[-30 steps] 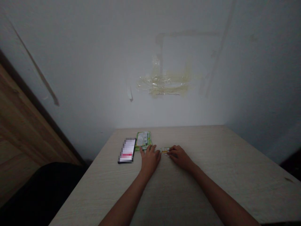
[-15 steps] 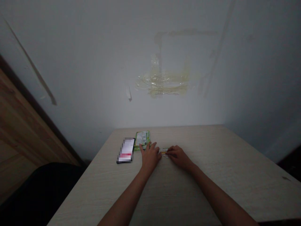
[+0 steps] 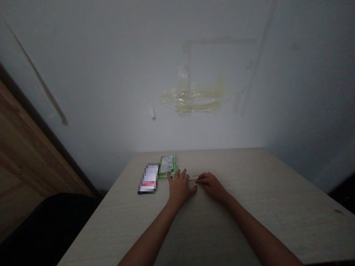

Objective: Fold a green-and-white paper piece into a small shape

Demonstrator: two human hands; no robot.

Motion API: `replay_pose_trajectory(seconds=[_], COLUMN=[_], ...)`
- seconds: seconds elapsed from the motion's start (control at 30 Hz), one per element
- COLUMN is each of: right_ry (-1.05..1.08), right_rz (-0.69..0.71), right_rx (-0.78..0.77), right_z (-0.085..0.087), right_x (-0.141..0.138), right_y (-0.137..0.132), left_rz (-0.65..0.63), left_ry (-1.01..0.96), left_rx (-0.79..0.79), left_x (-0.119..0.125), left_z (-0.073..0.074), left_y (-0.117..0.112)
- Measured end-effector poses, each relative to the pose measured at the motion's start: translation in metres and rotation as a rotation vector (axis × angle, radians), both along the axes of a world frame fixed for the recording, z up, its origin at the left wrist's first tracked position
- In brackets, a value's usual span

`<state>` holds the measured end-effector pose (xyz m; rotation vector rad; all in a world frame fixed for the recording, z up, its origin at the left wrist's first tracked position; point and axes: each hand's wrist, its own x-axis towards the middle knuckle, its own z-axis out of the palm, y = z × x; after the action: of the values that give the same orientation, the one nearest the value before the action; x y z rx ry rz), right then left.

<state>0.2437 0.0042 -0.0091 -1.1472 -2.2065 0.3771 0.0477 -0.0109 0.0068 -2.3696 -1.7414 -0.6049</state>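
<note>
Packet [image 3: 193, 180], small and printed with a yellow strip, lies on the worktop [image 3: 249, 207] between my two hands. I have the right hand [image 3: 213, 186] at its right end, fingertips drawn in together there; from here I cannot tell whether that grip is clamped on it. My left hand [image 3: 179, 189] has its fingers spread apart, the thumb just beside the near edge and the little finger over the lower edge of a green pouch [image 3: 168, 164]. Left of that pouch I see a phone [image 3: 149, 179], its screen lit and partly blurred out. Tape [image 3: 194, 99] clings to the wall [image 3: 111, 74] behind.
</note>
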Motion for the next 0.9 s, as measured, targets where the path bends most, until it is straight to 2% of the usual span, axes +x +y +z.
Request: replay_pose_trajectory(seconds=[0.37, 0.53, 0.7, 0.9], right_ry=[0.032, 0.064, 0.076, 0.069], right_rz=[0.014, 0.025, 0.014, -0.009], right_rx=[-0.030, -0.027, -0.008, -0.009], right_z=[-0.004, -0.004, -0.006, -0.006], right_x=[0.004, 0.004, 0.004, 0.004], right_y=[0.004, 0.003, 0.004, 0.003], left_rz=[-0.032, -0.059, -0.019, -0.181], left_ry=[-0.022, -0.033, -0.097, -0.144], left_rx=[0.012, 0.048, 0.055, -0.004], left_x=[0.001, -0.002, -0.008, -0.015], left_z=[-0.013, -0.013, -0.011, -0.010], left_y=[-0.001, -0.003, -0.001, -0.005])
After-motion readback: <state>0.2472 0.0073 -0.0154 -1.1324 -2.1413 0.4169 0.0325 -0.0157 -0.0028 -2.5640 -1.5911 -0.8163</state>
